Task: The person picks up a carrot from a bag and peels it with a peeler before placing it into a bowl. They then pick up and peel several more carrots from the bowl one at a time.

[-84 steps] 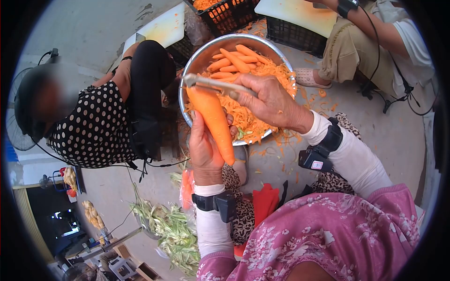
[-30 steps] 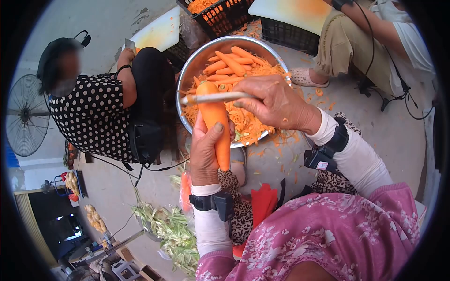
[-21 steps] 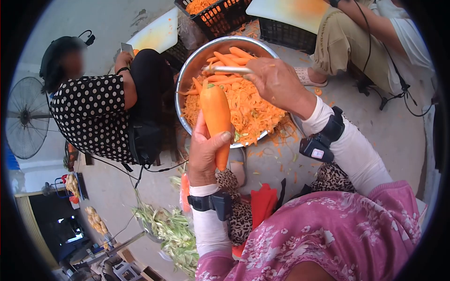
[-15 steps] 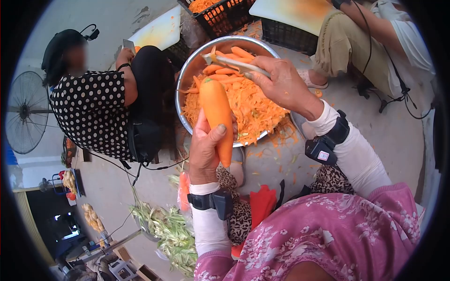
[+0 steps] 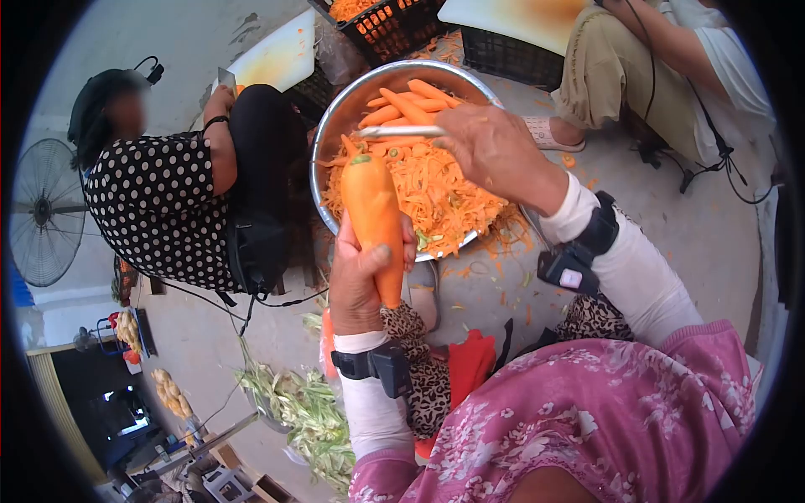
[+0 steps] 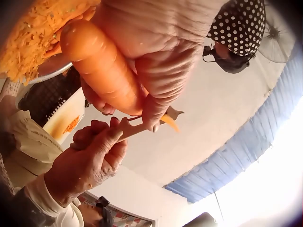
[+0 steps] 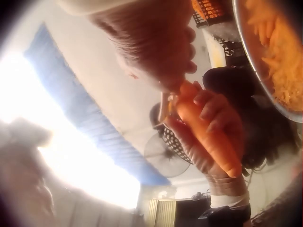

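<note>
In the head view my left hand (image 5: pixel 356 281) grips a large carrot (image 5: pixel 373 205), its green-tinged top end pointing up and away from me. The thumb lies along the carrot's lower part. My right hand (image 5: pixel 499 155) holds a peeler (image 5: pixel 398 131) by its handle, level across, just beyond the carrot's top end. Seen from the left wrist, an orange strip (image 6: pixel 170 124) hangs at the peeler's head (image 6: pixel 174 113), close by the carrot's far end. Below both hands a metal basin (image 5: pixel 315 172) holds several whole carrots (image 5: pixel 407 105) and a heap of orange peelings (image 5: pixel 436 189).
A person in a polka-dot top (image 5: pixel 155 189) sits at the left with a blade near a white board (image 5: pixel 272 54). Another person in beige trousers (image 5: pixel 599 84) sits at the right by a second board (image 5: pixel 511 21). Black crates (image 5: pixel 394 38) stand behind the basin. Pale husks (image 5: pixel 306 423) lie lower left.
The peeler lay across the carrot a second ago, then lifted off beyond its top. Since half a second ago it has swung level, and the carrot has shifted slightly left and down.
</note>
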`<move>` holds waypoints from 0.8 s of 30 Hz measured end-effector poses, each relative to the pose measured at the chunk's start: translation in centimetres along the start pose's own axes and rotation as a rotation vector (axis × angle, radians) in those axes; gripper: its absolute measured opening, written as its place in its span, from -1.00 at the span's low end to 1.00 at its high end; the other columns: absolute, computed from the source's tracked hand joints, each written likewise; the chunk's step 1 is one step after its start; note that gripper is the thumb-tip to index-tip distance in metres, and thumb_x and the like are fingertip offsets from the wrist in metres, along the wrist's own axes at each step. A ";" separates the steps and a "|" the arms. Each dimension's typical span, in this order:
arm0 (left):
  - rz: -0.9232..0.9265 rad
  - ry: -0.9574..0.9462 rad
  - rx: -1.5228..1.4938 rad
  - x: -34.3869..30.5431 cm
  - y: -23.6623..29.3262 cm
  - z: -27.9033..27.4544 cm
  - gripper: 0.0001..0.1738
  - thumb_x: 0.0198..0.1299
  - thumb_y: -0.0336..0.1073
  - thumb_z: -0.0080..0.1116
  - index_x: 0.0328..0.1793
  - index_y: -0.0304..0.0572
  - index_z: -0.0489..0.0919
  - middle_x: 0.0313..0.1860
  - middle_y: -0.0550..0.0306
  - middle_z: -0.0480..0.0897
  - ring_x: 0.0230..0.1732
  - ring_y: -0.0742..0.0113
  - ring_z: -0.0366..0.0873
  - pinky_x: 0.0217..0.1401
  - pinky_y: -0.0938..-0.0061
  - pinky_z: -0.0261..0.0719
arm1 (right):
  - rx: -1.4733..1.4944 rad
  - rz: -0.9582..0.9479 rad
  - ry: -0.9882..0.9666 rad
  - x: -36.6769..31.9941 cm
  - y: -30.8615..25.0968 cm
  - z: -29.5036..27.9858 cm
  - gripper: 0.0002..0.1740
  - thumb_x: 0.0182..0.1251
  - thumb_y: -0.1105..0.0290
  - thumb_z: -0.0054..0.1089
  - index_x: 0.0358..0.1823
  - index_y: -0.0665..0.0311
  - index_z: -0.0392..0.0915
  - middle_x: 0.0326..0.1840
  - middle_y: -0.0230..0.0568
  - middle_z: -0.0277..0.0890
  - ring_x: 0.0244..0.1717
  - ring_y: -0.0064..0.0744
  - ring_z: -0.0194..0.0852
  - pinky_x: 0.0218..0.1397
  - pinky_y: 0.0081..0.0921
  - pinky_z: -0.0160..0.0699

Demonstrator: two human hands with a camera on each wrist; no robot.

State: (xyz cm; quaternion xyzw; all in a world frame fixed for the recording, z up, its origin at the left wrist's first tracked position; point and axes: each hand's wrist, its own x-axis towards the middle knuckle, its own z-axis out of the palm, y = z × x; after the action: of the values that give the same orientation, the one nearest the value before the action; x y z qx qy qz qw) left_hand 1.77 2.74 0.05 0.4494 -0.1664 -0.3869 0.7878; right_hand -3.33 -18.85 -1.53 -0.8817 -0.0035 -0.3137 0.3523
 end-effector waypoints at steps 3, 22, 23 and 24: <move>0.002 -0.023 0.013 0.2 0.4 0.5 -0.24 -0.08 -0.21 0.42 0.23 -0.24 0.29 -0.27 -0.03 0.52 -0.37 0.30 0.53 -0.36 0.54 0.54 | -0.062 0.202 -0.102 0.5 0.8 -0.3 -0.82 0.22 0.39 0.17 -0.22 0.36 0.54 -0.45 0.03 0.46 -0.35 0.07 0.48 -0.29 -0.22 0.43; 0.040 0.207 0.600 1.2 -0.6 0.5 -0.12 -0.06 -0.46 0.42 0.41 -0.27 0.21 0.09 0.08 0.49 -0.04 0.38 0.53 -0.03 0.55 0.56 | 0.015 0.140 0.023 0.2 0.9 -1.0 -0.83 0.24 0.43 0.10 -0.18 0.33 0.54 -0.50 0.02 0.45 -0.49 -0.03 0.41 -0.39 -0.30 0.38; 0.041 0.215 0.597 1.1 -0.4 0.2 -0.12 -0.06 -0.46 0.42 0.41 -0.27 0.21 0.09 0.08 0.49 -0.04 0.38 0.53 -0.03 0.55 0.56 | 0.018 0.137 0.015 0.2 0.1 -1.1 -0.83 0.24 0.43 0.10 -0.18 0.33 0.54 -0.50 0.02 0.45 -0.49 -0.03 0.41 -0.39 -0.30 0.38; -0.032 0.200 0.399 1.0 -0.2 -0.3 -0.17 -0.07 -0.45 0.43 0.36 -0.26 0.25 0.01 0.09 0.51 -0.15 0.39 0.54 -0.11 0.53 0.57 | 0.152 0.153 -0.107 0.2 -0.8 -1.5 -0.83 0.23 0.42 0.12 -0.18 0.33 0.55 -0.49 0.00 0.46 -0.50 -0.08 0.40 -0.38 -0.33 0.38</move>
State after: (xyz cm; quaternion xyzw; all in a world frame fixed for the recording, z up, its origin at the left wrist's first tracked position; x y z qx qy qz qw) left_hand 2.47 2.08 -0.38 0.6352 -0.1536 -0.3121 0.6896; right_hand -4.13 -19.22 -0.11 -0.8655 0.0214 -0.2373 0.4406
